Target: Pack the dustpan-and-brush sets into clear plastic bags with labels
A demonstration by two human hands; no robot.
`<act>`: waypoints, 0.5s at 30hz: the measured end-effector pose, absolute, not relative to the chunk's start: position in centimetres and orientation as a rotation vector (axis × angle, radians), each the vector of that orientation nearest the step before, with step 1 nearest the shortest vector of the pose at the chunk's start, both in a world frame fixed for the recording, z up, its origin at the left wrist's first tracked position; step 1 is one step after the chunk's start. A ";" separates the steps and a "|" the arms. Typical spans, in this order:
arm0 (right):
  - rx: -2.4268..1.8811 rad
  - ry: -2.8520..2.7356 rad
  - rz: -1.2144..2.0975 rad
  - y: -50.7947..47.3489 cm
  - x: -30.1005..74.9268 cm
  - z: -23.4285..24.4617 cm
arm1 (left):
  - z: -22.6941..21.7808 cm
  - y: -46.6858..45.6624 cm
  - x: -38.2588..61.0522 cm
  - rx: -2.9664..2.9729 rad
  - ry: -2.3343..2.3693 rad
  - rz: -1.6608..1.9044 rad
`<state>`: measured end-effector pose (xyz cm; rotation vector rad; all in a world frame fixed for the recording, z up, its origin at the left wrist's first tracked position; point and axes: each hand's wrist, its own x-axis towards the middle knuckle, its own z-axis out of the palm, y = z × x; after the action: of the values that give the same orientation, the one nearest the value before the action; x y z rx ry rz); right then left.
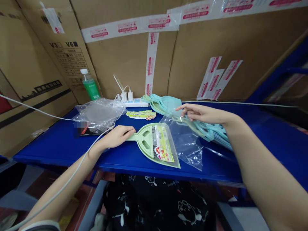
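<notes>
A light green plastic dustpan point(149, 142) lies flat on the blue shelf point(60, 144), with a printed label card point(162, 144) on it and a clear plastic bag point(187, 144) over its wide end. My left hand point(119, 135) rests on the dustpan's handle, fingers curled over it. My right hand point(199, 113) reaches across to a pile of mint and green dustpans point(209, 130), its fingers pinching the edge of one near the bag's mouth.
A heap of clear bags point(98, 114) lies at the left over a dark phone point(84, 130). Behind stand a green bottle point(90, 85), a white power strip with chargers point(133, 102) and label cards point(141, 114). Cardboard boxes point(197, 48) wall the back.
</notes>
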<state>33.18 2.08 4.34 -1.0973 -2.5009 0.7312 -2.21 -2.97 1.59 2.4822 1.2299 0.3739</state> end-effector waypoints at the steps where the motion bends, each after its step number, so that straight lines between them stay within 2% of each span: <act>1: -1.099 -2.522 0.672 2.0 32.9 4.3 | 1.6 -3.0 -2.2 2.481 1.226 0.378; 5: -1.107 -2.561 0.474 1.5 31.3 3.8 | 1.6 -3.0 -2.2 2.486 1.223 0.384; 10: -1.096 -2.517 0.380 1.0 29.7 3.5 | 1.4 -2.9 -2.2 2.503 1.216 0.441; 15: -1.103 -2.389 0.604 0.8 29.1 3.3 | 1.7 -3.2 -2.0 2.535 1.186 0.569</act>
<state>29.08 0.83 3.25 -1.1025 -2.3895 0.6038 -2.03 -3.23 1.70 2.5353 1.1860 0.5695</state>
